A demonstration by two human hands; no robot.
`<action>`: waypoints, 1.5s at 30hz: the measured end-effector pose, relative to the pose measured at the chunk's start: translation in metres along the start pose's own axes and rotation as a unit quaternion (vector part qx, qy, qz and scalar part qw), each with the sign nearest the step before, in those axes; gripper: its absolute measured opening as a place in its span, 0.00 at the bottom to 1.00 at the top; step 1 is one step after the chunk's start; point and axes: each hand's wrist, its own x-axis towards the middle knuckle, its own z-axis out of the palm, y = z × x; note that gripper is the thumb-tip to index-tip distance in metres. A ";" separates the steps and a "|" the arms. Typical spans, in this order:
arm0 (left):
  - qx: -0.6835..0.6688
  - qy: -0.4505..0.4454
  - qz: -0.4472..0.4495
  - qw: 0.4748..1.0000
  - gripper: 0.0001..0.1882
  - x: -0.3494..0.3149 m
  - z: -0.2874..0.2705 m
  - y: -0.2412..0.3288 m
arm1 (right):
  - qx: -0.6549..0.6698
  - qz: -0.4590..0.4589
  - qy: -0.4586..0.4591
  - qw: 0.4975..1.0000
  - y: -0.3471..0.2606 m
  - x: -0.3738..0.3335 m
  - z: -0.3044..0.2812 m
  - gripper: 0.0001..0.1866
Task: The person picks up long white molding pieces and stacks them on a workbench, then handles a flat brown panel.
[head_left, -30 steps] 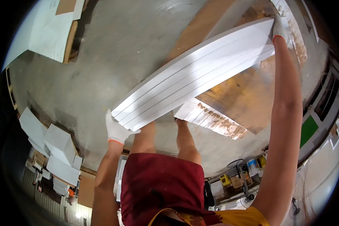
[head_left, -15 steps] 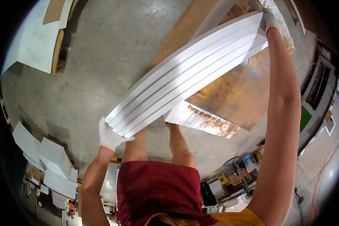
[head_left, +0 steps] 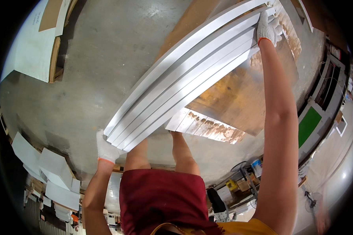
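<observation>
Boards (head_left: 184,74) need even support; I see left hand (head_left: 106,148) and right hand (head_left: 266,31) clamped on opposite ends.

Grey concrete floor (head_left: 106,62) underfoot, and on its right lies a flat, yellow-stained brown sheet (head_left: 227,98). White, brown-smudged panel (head_left: 206,127) along the sheet's near edge, long tan strip (head_left: 180,31) farther off!

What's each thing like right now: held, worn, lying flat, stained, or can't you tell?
Left hand: gloved, holding the lower-left ends of the white boards.
Right hand: gloved, holding near their upper-right ends.
White boards: held, ends uneven.
Brown sheet: lying flat, patchily stained.
White slatted panel: stained brown.
Dark red shorts: worn.
Fan: can't tell if spinning.
</observation>
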 end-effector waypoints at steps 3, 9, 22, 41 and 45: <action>-0.090 0.060 -0.033 0.994 0.32 0.006 0.007 0.000 | -0.017 -0.031 -0.029 0.999 -0.011 -0.001 -0.007 0.50; -0.080 0.060 -0.017 0.995 0.31 0.002 -0.007 -0.013 | -0.165 -0.301 0.122 0.931 -0.110 -0.100 -0.037 0.31; -0.088 0.107 -0.034 0.990 0.32 0.010 -0.002 -0.010 | -0.108 -0.161 -0.066 0.979 -0.098 -0.030 -0.016 0.30; 0.147 0.118 0.187 0.964 0.40 0.073 -0.005 0.050 | 0.056 -0.150 0.013 0.987 -0.037 0.069 0.016 0.53; 0.657 0.227 0.558 0.453 0.53 0.127 0.070 0.118 | 0.088 -0.145 -0.036 0.985 -0.040 0.069 0.017 0.54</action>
